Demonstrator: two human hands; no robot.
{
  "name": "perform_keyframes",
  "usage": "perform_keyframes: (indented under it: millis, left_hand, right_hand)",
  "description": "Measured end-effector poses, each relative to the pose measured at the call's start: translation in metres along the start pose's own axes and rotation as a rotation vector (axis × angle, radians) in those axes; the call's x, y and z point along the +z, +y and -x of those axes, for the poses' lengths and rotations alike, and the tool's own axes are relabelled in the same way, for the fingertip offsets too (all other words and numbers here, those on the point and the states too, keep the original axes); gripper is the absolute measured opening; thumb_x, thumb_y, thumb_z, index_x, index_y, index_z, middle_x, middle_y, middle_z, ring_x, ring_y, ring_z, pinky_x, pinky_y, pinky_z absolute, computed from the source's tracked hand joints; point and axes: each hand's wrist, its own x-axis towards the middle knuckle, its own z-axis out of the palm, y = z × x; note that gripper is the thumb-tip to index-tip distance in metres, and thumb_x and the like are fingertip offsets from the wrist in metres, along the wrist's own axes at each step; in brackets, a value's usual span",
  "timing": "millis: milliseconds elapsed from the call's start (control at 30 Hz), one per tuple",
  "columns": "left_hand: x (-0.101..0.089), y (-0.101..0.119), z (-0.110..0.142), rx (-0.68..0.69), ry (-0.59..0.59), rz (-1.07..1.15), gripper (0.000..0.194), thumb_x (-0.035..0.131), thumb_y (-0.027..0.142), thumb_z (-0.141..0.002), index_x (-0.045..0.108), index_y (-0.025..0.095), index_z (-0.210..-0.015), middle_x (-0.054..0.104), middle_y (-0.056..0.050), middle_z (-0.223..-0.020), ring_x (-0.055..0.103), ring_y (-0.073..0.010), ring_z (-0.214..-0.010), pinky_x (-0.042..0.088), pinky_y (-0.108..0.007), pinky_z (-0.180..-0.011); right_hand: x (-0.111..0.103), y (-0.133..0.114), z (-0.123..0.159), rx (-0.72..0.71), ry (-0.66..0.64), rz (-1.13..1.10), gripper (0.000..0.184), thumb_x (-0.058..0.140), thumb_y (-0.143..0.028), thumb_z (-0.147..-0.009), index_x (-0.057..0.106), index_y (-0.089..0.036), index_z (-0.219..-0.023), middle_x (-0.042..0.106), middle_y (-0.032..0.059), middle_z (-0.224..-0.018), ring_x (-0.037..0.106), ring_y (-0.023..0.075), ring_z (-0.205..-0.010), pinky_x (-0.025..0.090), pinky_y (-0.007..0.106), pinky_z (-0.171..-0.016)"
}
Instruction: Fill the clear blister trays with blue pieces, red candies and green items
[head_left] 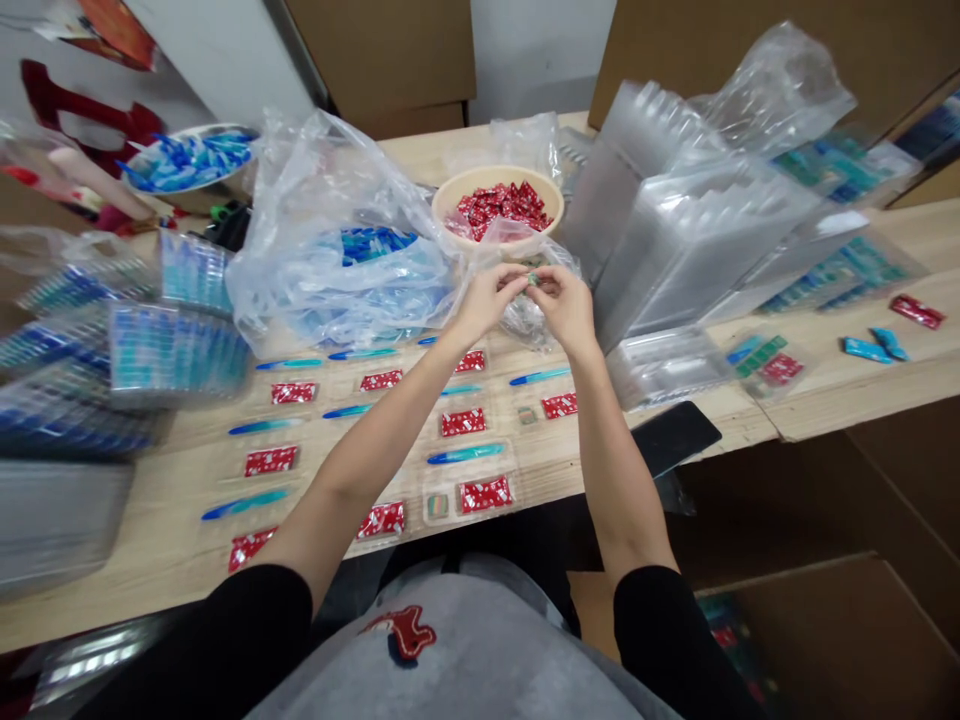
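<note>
Pinching grip: left hand [484, 302] and right hand [566, 305] press together on a small green packet [534, 279], centre frame. Lower centre, red packets [463, 422] and blue sticks [466, 453] lie set out in clear trays [420, 500]; more red packets fill a tan bowl [496, 178] above.

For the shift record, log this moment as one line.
left hand holds small green packet | right hand holds same packet | near: bowl of red sachets
</note>
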Motion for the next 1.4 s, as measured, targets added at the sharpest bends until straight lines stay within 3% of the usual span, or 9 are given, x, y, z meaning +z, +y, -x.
perform_keyframes:
  millis: [167,467,600,733,767,900,1000,1133,1400]
  left_hand:
    - [0.008,0.003,0.002,-0.269,-0.034,0.407,0.018,0.048,0.018,-0.094,0.065,0.013,-0.092,0.07,-0.003,-0.082,0.065,-0.0071,-0.067,0.052,-0.022,-0.075]
    - [0.011,-0.005,-0.002,-0.292,-0.004,0.542,0.013,0.053,0.011,-0.091,0.065,0.014,-0.086,0.07,-0.003,-0.088,0.066,-0.0073,-0.077,0.051,-0.025,-0.087]
    - [0.007,-0.007,-0.003,-0.237,0.023,0.319,0.016,0.052,0.025,-0.094,0.065,0.015,-0.09,0.069,-0.005,-0.091,0.066,-0.0123,-0.084,0.052,-0.027,-0.083]
    - [-0.001,-0.011,-0.006,0.037,0.158,-0.202,0.016,0.058,0.026,-0.089,0.067,0.016,-0.08,0.068,-0.009,-0.098,0.06,-0.0236,-0.106,0.042,-0.039,-0.101]
    - [-0.003,-0.012,-0.006,0.106,0.176,-0.286,0.009,0.061,0.022,-0.086,0.069,0.018,-0.086,0.067,-0.01,-0.108,0.056,-0.0258,-0.114,0.037,-0.042,-0.106]
    - [-0.013,-0.017,-0.003,0.227,0.146,-0.375,0.034,0.066,0.018,-0.08,0.065,0.023,-0.114,0.055,-0.01,-0.133,0.045,-0.0275,-0.129,0.028,-0.044,-0.112]
    - [-0.023,-0.009,0.018,0.259,0.082,-0.315,0.022,0.053,0.025,-0.09,0.069,0.022,-0.106,0.062,-0.008,-0.124,0.052,-0.0218,-0.123,0.034,-0.04,-0.11]
    - [-0.037,0.025,0.072,0.37,0.06,-0.209,0.029,0.047,0.039,-0.095,0.067,0.026,-0.112,0.064,-0.005,-0.122,0.055,-0.018,-0.12,0.039,-0.037,-0.107]
    - [-0.046,0.087,0.158,0.609,0.161,-0.486,0.029,0.056,0.043,-0.091,0.06,0.038,-0.119,0.061,-0.001,-0.123,0.054,-0.022,-0.117,0.042,-0.044,-0.103]
  right_hand:
    - [0.007,0.002,0.005,0.011,0.069,-0.065,0.014,0.065,-0.029,-0.08,0.063,-0.02,-0.09,0.069,0.0014,-0.086,0.064,0.0163,-0.077,0.054,0.033,-0.077]
    - [-0.003,-0.008,0.006,-0.124,0.039,0.222,0.018,0.059,-0.011,-0.077,0.067,-0.02,-0.089,0.068,0.0042,-0.091,0.061,0.0178,-0.076,0.051,0.035,-0.08]
    - [-0.002,-0.001,0.008,-0.081,0.067,0.212,0.009,0.06,-0.019,-0.08,0.065,-0.021,-0.087,0.067,0.0034,-0.09,0.061,0.0176,-0.074,0.051,0.034,-0.076]
    - [0.003,0.005,0.007,0.021,0.124,0.216,0.006,0.064,-0.025,-0.078,0.063,-0.022,-0.084,0.064,0.0025,-0.084,0.058,0.0175,-0.07,0.05,0.036,-0.077]
    - [0.003,0.006,0.006,0.029,0.134,0.21,0.008,0.064,-0.025,-0.078,0.063,-0.022,-0.085,0.064,0.0025,-0.084,0.058,0.0175,-0.071,0.05,0.037,-0.078]
    - [0.002,-0.003,0.006,0.07,0.147,0.054,0.014,0.066,-0.032,-0.078,0.064,-0.02,-0.086,0.064,0.0022,-0.083,0.059,0.0166,-0.072,0.051,0.035,-0.075]
    - [-0.003,-0.022,0.019,0.089,0.066,-0.19,0.026,0.071,-0.041,-0.074,0.065,-0.021,-0.089,0.066,0.0011,-0.084,0.061,0.0154,-0.073,0.053,0.031,-0.069]
    - [-0.008,-0.064,0.053,0.055,-0.004,-0.388,0.033,0.072,-0.051,-0.074,0.066,-0.027,-0.096,0.068,-0.0004,-0.094,0.064,0.0154,-0.084,0.056,0.033,-0.079]
    - [-0.01,-0.14,0.1,-0.075,-0.092,-0.471,0.022,0.072,-0.049,-0.078,0.07,-0.034,-0.093,0.069,-0.0026,-0.09,0.066,0.0153,-0.08,0.058,0.031,-0.073]
